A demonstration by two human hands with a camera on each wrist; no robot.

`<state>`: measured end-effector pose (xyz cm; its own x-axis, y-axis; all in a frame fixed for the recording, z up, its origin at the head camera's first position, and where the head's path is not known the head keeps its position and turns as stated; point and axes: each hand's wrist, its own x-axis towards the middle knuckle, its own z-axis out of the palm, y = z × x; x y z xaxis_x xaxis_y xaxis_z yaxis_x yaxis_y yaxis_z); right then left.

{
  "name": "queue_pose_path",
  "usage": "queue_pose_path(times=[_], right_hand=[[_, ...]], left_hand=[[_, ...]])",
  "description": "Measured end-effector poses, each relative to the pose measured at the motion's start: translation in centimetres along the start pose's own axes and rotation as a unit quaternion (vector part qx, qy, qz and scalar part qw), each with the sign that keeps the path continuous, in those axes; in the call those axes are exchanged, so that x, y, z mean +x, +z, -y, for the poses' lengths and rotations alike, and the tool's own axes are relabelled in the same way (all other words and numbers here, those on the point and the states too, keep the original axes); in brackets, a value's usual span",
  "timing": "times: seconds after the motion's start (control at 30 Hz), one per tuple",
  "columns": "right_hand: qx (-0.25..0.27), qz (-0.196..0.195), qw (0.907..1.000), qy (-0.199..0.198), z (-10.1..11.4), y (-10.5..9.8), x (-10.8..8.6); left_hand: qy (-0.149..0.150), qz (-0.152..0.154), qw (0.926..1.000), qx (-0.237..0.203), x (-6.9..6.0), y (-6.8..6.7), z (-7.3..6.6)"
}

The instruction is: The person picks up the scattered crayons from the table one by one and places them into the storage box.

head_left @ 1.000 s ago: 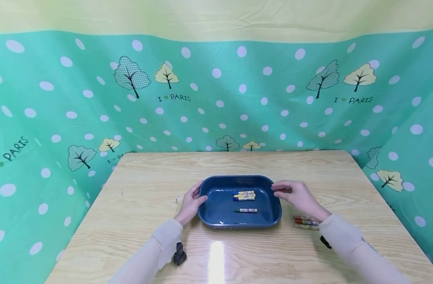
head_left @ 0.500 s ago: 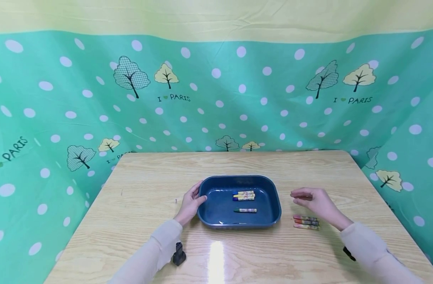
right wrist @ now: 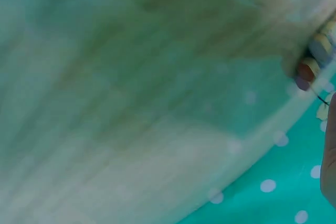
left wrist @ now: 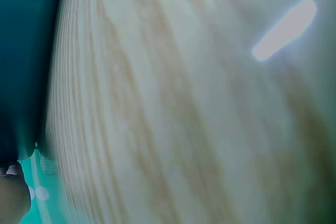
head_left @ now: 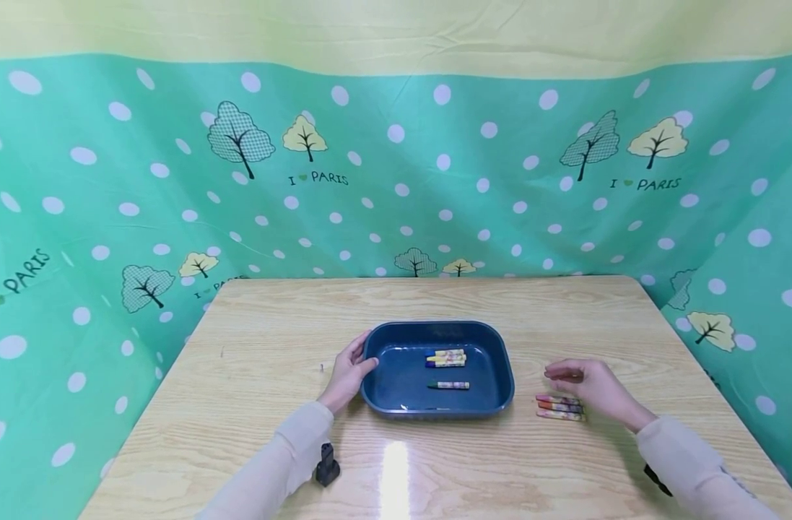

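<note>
A dark blue rectangular tray (head_left: 437, 414) stands mid-table. My left hand (head_left: 346, 377) grips its left side, thumb over the rim and fingers outside; in the left wrist view, part of that hand (left wrist: 13, 195) shows at the tray wall (left wrist: 23, 66). Inside lie a blue, a yellow and a dark blue crayon (head_left: 446, 359) side by side, with a green crayon (head_left: 449, 386) apart in front. Right of the tray are three reddish and orange crayons (head_left: 559, 408) in a row. My right hand (head_left: 593, 390), fingers loosely bent and holding nothing visible, hovers just behind them.
The wooden table (head_left: 272, 318) has a bright reflection at its front. A green dotted cloth (head_left: 370, 217) hangs behind and at both sides. Dark wrist devices (head_left: 328, 466) show under the sleeves. A tiny speck (head_left: 322, 368) lies left of the tray.
My right hand has moved from the tray's right rim rightward and toward me, to the crayons on the table. The left hand and the tray have stayed in place.
</note>
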<state>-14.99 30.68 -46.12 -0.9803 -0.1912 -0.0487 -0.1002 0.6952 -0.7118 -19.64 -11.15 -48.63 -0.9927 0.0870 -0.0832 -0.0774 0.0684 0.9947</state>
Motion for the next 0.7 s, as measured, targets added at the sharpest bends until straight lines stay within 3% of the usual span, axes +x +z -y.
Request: queue_pose_path(times=[0.27,0.7], right_hand=[[0.008,0.041,0.9990,0.015,-1.3,0.7,-0.3],[-0.047,0.001,0.9989,-0.006,-2.4,0.7,-0.7]], left_hand=[[0.001,-0.014,0.9998,0.012,0.4,0.1,0.9],[0.000,-0.015,0.9999,0.006,0.5,0.0,1.0]])
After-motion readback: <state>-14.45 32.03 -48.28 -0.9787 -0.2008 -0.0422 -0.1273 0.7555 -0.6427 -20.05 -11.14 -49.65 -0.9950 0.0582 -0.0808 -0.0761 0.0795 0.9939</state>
